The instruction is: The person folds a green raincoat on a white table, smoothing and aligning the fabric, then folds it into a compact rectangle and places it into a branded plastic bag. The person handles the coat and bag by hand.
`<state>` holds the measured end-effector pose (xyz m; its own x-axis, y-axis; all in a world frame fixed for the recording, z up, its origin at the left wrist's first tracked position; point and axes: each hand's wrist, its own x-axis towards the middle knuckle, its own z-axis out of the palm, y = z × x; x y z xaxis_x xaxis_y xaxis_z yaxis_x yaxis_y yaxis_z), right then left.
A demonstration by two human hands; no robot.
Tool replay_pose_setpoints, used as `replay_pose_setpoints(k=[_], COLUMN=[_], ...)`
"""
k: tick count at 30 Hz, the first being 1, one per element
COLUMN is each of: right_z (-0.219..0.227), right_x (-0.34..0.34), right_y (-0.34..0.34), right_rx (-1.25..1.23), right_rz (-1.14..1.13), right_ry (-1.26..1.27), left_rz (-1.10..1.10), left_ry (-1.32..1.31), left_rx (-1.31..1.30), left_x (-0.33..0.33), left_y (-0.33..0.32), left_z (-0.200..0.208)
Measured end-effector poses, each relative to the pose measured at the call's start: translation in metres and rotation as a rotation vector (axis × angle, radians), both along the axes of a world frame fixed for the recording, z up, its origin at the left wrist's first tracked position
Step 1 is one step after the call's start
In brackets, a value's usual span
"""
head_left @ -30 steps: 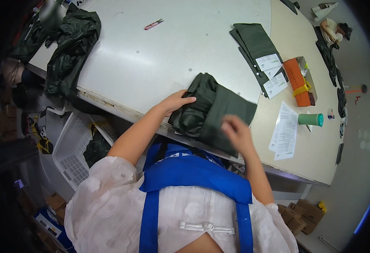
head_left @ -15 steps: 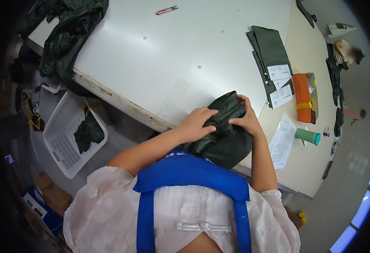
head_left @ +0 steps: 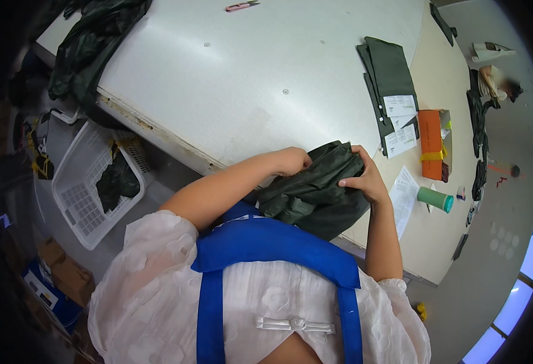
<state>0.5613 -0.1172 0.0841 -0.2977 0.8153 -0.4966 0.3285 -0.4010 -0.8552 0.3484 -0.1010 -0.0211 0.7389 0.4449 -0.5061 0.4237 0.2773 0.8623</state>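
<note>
A crumpled piece of dark green, slightly shiny cloth (head_left: 315, 188) lies bunched at the near table edge, against my blue apron (head_left: 272, 242). My left hand (head_left: 293, 161) is closed at the cloth's upper left side, its fingertips partly hidden by the folds. On the opposite side, my right hand (head_left: 366, 179) pinches the cloth, thumb on top and the other fingers behind it. A flatter part of the cloth hangs below the right hand. What the cloth is made up into cannot be told.
Folded dark green pieces with white labels (head_left: 391, 79) lie to the right on the white table (head_left: 218, 91), near an orange box (head_left: 430, 142), paper sheet (head_left: 404, 194) and green cylinder (head_left: 435, 199). Pink thread snips (head_left: 242, 6) lie far off. A white basket (head_left: 87, 206) stands left.
My left hand has moved inward along the cloth's top, its fingers now more curled and partly covered. The bunched cloth has spread wider. My right hand has shifted slightly right and lower.
</note>
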Motion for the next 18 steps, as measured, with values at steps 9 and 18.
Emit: replay_pose_setpoints(k=[9,18], right_z=[0.0,0.016], right_x=[0.0,0.014], right_y=[-0.015,-0.017], right_rx=[0.119,-0.048], right_rz=[-0.049,-0.001], right_ry=[0.023,0.104], left_rz=[-0.276,-0.287], left_ry=[-0.036,0.203], left_rx=[0.123,0.12], left_x=[0.015,0.002], left_y=[0.009,0.005], left_z=[-0.02,0.039])
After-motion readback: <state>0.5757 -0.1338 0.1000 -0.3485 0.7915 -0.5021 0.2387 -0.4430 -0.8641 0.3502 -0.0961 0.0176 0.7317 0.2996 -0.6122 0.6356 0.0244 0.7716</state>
